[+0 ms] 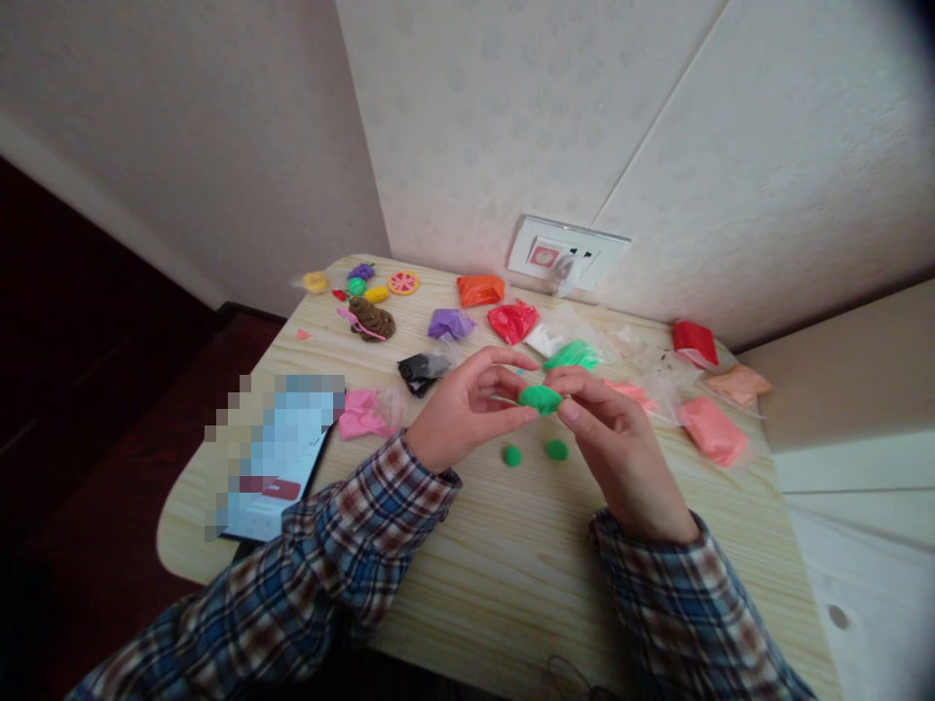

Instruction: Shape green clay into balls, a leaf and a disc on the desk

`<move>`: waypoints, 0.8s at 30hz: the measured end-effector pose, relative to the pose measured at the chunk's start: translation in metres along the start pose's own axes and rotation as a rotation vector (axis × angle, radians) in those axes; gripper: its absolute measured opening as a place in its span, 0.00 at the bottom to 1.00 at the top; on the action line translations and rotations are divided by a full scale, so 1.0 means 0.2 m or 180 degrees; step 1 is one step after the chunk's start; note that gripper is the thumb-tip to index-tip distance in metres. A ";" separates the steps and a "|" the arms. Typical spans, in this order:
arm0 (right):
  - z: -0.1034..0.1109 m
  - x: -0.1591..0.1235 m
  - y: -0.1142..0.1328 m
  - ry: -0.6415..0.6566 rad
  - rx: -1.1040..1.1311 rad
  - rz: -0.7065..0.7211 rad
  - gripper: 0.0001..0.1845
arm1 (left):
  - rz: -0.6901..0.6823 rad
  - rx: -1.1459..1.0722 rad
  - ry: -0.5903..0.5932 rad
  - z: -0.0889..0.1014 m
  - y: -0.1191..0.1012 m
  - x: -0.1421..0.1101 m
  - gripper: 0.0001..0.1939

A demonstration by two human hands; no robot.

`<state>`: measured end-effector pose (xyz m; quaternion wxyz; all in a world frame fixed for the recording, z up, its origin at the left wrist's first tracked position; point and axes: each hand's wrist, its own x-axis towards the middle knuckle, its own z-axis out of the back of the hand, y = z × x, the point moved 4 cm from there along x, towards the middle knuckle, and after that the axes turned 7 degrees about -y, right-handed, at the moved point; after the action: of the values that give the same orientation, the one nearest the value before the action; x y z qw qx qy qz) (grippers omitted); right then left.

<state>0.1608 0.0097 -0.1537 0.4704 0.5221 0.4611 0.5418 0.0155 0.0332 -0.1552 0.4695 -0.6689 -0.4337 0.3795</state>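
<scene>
A flattened piece of green modelling clay (541, 399) is held above the table between my two hands. The thumb and fingers of my left hand (471, 404) pinch its left end. On its right end, the thumb and fingertips of my right hand (620, 438) close in the same way. Below it on the tabletop lie a small green clay ball (511, 456) and a slightly flattened green clay piece (556, 450), apart from each other. Just behind my fingers is a bag of green clay (574, 355).
On the wooden table (497, 584) lie a phone (314, 438), bags of pink (363, 414), black (420, 370), purple (451, 323), orange (480, 289), red (513, 320) and coral clay (712, 430). A brown coiled clay figure (372, 319) stands near small clay fruits. A wall socket (566, 255) is behind.
</scene>
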 end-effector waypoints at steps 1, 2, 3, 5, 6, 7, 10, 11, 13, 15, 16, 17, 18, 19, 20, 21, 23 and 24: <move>0.00 0.00 0.00 -0.0009 -0.0015 -0.0001 0.06 | -0.0024 0.0075 -0.0013 0.00 0.00 0.00 0.18; 0.00 0.00 0.00 -0.0026 -0.0035 -0.0005 0.05 | -0.0047 0.0132 -0.0023 0.00 -0.01 0.00 0.18; 0.00 0.01 0.00 -0.0051 -0.0056 -0.0008 0.05 | -0.0070 0.0171 -0.0033 0.00 -0.01 0.00 0.18; 0.00 0.01 0.00 -0.0109 -0.0073 -0.0012 0.05 | -0.0102 0.0197 -0.0047 0.00 -0.01 -0.01 0.18; 0.00 0.01 0.00 -0.0120 -0.0062 -0.0012 0.05 | -0.0110 0.0183 -0.0050 -0.01 -0.02 -0.01 0.18; 0.00 0.01 0.00 -0.0108 -0.0040 -0.0013 0.05 | -0.0113 0.0162 -0.0047 -0.01 -0.02 -0.01 0.18; -0.01 0.00 -0.01 -0.0043 0.0039 -0.0053 0.05 | -0.0100 0.0082 -0.0046 -0.01 -0.02 -0.01 0.18; -0.01 0.00 -0.02 -0.0055 0.0058 -0.0073 0.06 | -0.0105 0.0061 -0.0048 -0.01 -0.02 -0.01 0.18; -0.02 -0.01 -0.02 -0.0120 0.0094 -0.0090 0.07 | -0.0136 0.0033 -0.0049 -0.01 -0.02 -0.01 0.18; -0.02 -0.01 -0.02 -0.0166 0.0123 -0.0098 0.08 | -0.0184 0.0018 -0.0040 -0.01 -0.02 -0.01 0.17; -0.02 -0.01 -0.02 -0.0171 0.0133 -0.0107 0.08 | -0.0202 0.0017 -0.0037 -0.01 -0.02 -0.01 0.17; -0.02 -0.01 -0.02 -0.0174 0.0143 -0.0116 0.08 | -0.0214 0.0021 -0.0039 -0.01 -0.02 -0.01 0.17; -0.02 -0.01 -0.02 -0.0183 0.0148 -0.0125 0.08 | -0.0225 0.0029 -0.0045 -0.01 -0.02 -0.01 0.18; -0.02 -0.01 -0.02 -0.0193 0.0147 -0.0129 0.09 | -0.0232 0.0042 -0.0054 -0.01 -0.03 -0.01 0.18; -0.01 -0.01 -0.02 -0.0192 0.0143 -0.0123 0.09 | -0.0238 0.0053 -0.0068 -0.01 -0.03 -0.01 0.18; -0.01 -0.01 -0.02 -0.0179 0.0133 -0.0105 0.10 | -0.0243 0.0062 -0.0080 -0.01 -0.03 -0.01 0.18; -0.01 0.00 -0.02 -0.0121 0.0094 -0.0071 0.10 | -0.0242 0.0076 -0.0090 0.00 -0.02 -0.01 0.18; -0.01 0.00 -0.01 -0.0090 0.0070 -0.0061 0.09 | -0.0239 0.0075 -0.0090 0.00 -0.02 -0.01 0.18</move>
<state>0.1586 0.0097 -0.1568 0.4762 0.5304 0.4654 0.5247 0.0142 0.0320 -0.1505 0.4851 -0.6411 -0.4605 0.3762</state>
